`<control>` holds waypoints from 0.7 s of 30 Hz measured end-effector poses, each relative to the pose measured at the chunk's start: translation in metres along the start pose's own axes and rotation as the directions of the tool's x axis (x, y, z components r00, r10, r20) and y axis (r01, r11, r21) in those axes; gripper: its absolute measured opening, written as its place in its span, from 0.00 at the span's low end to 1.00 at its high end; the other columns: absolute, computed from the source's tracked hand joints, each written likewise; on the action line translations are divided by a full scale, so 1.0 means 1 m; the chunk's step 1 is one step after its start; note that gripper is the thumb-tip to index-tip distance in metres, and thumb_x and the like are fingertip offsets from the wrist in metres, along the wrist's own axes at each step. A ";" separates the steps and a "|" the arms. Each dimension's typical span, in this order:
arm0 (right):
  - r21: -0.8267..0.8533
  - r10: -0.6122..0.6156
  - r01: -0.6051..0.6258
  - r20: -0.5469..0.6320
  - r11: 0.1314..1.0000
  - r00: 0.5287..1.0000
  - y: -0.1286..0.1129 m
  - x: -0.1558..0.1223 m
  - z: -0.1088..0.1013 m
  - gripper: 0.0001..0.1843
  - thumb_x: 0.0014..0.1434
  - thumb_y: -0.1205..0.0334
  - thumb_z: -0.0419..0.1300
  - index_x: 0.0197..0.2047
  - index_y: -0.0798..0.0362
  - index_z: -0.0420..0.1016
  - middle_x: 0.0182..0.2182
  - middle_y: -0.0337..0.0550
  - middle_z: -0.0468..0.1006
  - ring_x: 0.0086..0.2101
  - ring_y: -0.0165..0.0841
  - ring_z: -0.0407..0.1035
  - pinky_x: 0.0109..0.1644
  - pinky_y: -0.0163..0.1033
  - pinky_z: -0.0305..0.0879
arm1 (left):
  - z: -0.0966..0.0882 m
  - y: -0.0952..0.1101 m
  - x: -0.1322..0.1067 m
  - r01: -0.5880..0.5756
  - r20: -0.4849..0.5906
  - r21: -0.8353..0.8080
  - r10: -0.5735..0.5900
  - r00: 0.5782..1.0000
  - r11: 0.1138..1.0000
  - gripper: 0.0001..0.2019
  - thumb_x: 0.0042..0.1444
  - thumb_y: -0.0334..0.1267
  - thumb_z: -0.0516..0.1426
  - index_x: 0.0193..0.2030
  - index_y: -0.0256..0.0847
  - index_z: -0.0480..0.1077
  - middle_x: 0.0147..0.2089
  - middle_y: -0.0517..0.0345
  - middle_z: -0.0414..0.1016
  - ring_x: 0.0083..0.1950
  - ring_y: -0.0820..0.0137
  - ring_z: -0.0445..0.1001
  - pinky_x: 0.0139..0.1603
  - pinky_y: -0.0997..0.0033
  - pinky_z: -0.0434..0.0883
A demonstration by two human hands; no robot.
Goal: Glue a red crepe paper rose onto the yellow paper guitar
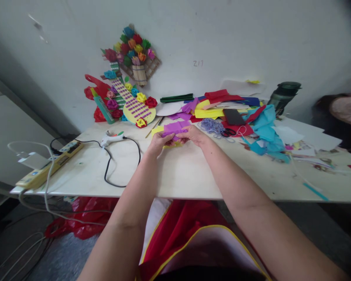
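Observation:
Both my hands meet over the middle of the white table, holding a piece of purple crepe paper (176, 127) between them. My left hand (158, 143) pinches its near left edge with thumb and fingers. On the other side my right hand (192, 135) grips the near right edge, its fingertips close to the left thumb. Beneath the purple piece, yellow paper (157, 130) shows at the left and below the fingers. Whether the yellow paper is held too, I cannot tell. A thin stick (153, 130) lies just behind my left hand.
A white glue gun (112, 139) with a black cord lies left, near a yellow power strip (51, 164). Behind stand a green glue bottle (103, 109) and a flower-covered paper guitar (139, 111). At right are purple yarn (212, 127), scissors (228, 132), turquoise paper (265, 127) and a dark bottle (283, 97).

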State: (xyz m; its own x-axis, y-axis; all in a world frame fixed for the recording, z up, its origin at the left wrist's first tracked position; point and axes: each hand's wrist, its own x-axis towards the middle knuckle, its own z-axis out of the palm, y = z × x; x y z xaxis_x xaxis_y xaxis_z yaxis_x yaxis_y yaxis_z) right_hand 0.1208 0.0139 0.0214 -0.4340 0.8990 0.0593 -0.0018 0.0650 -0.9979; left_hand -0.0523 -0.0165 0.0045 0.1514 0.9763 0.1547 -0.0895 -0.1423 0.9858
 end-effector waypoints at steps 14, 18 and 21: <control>-0.102 -0.013 0.021 0.073 0.995 0.997 0.005 0.002 0.004 0.13 0.38 0.61 0.72 0.24 0.59 0.73 0.15 0.40 0.75 0.17 0.27 0.68 0.23 0.32 0.68 | 0.002 0.001 0.000 -0.037 -0.021 0.030 0.037 0.999 0.999 0.19 0.36 0.45 0.68 0.22 0.35 0.65 0.18 0.63 0.66 0.21 0.78 0.67 0.25 0.77 0.67; -0.084 -0.022 0.031 0.099 0.996 0.995 0.003 0.002 0.004 0.14 0.38 0.60 0.72 0.24 0.60 0.74 0.15 0.40 0.75 0.16 0.26 0.67 0.21 0.31 0.67 | 0.001 -0.001 0.001 -0.048 -0.007 -0.002 0.048 0.999 0.999 0.18 0.38 0.46 0.67 0.22 0.35 0.65 0.19 0.62 0.67 0.21 0.78 0.67 0.26 0.77 0.67; -0.058 -0.026 0.033 0.114 0.998 0.993 0.003 0.001 0.003 0.15 0.37 0.59 0.72 0.26 0.60 0.75 0.16 0.41 0.76 0.16 0.26 0.67 0.22 0.31 0.67 | -0.001 -0.002 0.001 -0.018 0.002 -0.029 0.018 1.000 0.999 0.18 0.38 0.47 0.67 0.24 0.35 0.66 0.21 0.60 0.70 0.21 0.77 0.68 0.26 0.76 0.68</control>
State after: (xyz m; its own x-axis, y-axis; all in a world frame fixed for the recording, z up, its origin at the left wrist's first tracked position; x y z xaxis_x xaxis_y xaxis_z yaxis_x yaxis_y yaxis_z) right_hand 0.1174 0.0138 0.0185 -0.5337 0.8418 0.0815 0.0365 0.1192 -0.9922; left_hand -0.0529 -0.0148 0.0021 0.1515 0.9733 0.1725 -0.1208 -0.1550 0.9805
